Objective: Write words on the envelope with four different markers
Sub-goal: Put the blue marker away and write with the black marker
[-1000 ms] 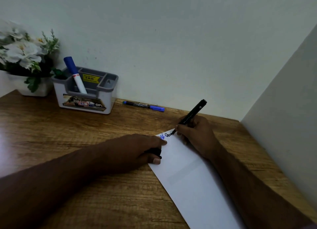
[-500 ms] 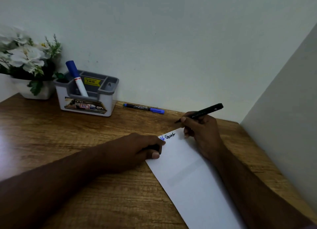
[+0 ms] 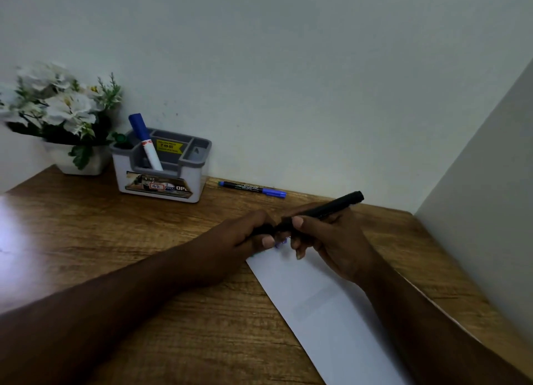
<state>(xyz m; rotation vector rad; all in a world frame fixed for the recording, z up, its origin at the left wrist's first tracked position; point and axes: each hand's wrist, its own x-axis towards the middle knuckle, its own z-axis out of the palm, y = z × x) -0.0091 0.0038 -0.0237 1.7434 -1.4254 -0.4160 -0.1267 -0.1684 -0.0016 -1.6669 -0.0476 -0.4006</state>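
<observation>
A white envelope (image 3: pixel 326 306) lies slanted on the wooden desk (image 3: pixel 121 240), with a trace of blue writing showing at its far corner between my hands. My right hand (image 3: pixel 328 240) grips a black marker (image 3: pixel 326 208) that points left and slightly down. My left hand (image 3: pixel 245 237) is closed on a black cap (image 3: pixel 264 229), which meets the marker's tip end above the envelope's corner. The black word written earlier is hidden under my fingers.
A blue-capped pen (image 3: pixel 252 188) lies by the back wall. A grey and white organiser (image 3: pixel 161 168) holds a blue-capped whiteboard marker (image 3: pixel 144 142) and a green-topped one (image 3: pixel 119 138). A white flower pot (image 3: pixel 78 159) stands at the left; a wall closes the right side.
My right hand lifted the black marker off the envelope and turned it level. My left hand rose from the envelope and brought the cap to the marker's tip.
</observation>
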